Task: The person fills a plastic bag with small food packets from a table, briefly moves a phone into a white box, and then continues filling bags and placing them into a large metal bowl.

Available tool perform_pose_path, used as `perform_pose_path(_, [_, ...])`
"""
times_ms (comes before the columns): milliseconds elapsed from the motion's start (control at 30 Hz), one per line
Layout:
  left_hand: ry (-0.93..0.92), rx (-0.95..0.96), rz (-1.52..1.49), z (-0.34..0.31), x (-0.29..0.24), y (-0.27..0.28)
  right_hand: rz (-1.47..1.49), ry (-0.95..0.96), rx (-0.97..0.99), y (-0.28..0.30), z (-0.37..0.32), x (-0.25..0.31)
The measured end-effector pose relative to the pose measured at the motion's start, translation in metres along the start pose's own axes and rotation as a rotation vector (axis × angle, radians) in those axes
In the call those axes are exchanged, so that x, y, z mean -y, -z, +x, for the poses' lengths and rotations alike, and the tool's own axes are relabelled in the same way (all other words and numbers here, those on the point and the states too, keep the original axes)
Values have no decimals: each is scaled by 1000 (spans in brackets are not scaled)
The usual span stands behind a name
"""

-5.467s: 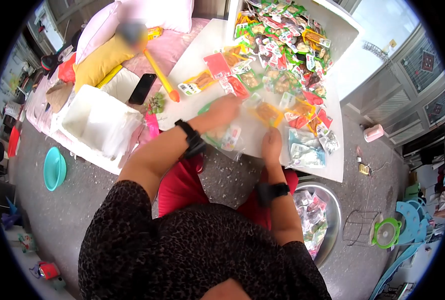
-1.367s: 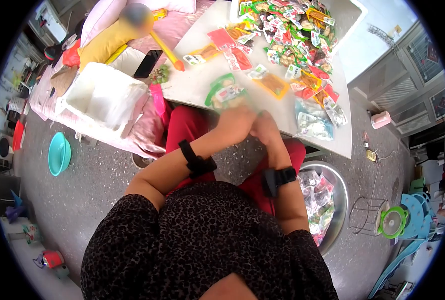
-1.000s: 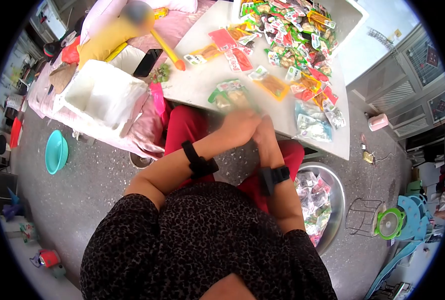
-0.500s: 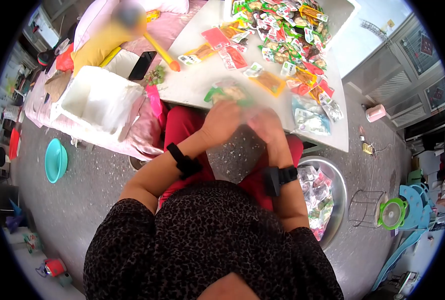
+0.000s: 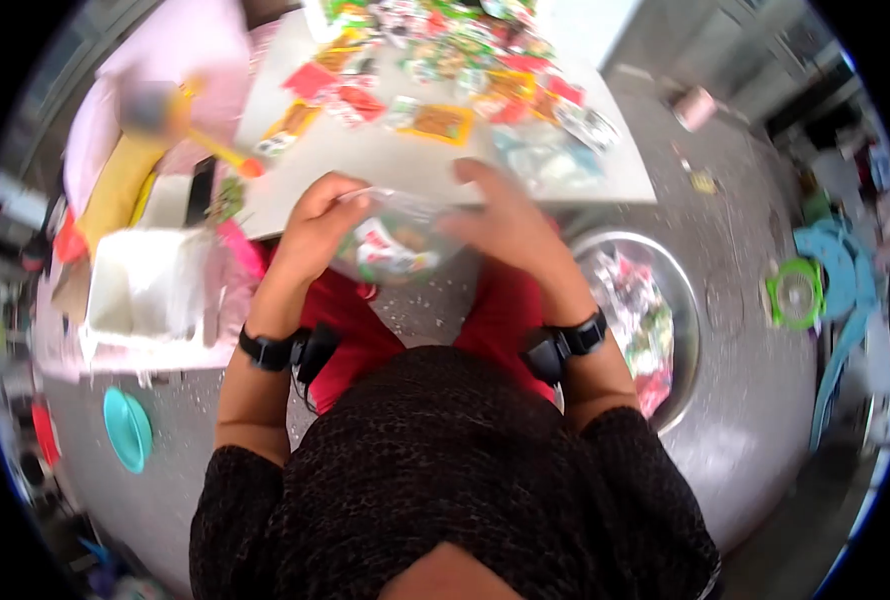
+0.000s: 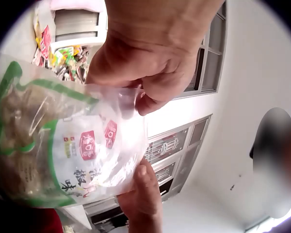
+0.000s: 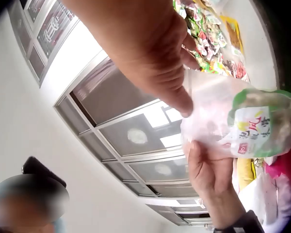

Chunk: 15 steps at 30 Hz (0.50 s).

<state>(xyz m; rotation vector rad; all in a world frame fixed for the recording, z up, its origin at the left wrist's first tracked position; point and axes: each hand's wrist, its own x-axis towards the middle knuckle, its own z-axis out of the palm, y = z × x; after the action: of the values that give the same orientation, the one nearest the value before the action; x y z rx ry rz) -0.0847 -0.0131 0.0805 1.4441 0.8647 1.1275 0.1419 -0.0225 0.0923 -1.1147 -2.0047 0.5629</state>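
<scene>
A clear plastic snack bag (image 5: 390,245) with green edging, a white label and red logos hangs between both hands above the person's lap. Brownish pieces show through it in the left wrist view. The left hand (image 5: 320,220) pinches the upper edge of the bag, thumb on top. On the opposite side, the right hand (image 5: 505,220), blurred in the head view, has its raised index finger off the plastic. In the right wrist view the right thumb (image 7: 184,104) lies against the bag's edge, with fingers partly hidden behind it.
Flat packets, including a yellow-edged one (image 5: 440,123), lie on the white table (image 5: 365,165), with a heap of packets behind. A metal basin (image 5: 690,340) of packets stands on the floor at right. A white foam box (image 5: 105,290) and a phone (image 5: 201,190) are left.
The hands have moved apart and lifted the bag from the table's front edge to above the lap. The head view has shifted, so the table and packets appear higher and further left.
</scene>
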Motion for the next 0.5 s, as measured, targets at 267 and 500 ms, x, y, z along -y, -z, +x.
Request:
perform_pose_path(267, [-16, -15, -67, -22, 20, -31, -26, 68, 229, -7, -27, 7])
perform_pose_path(500, [84, 94, 80, -18, 39, -17, 129, 39, 142, 37, -53, -19])
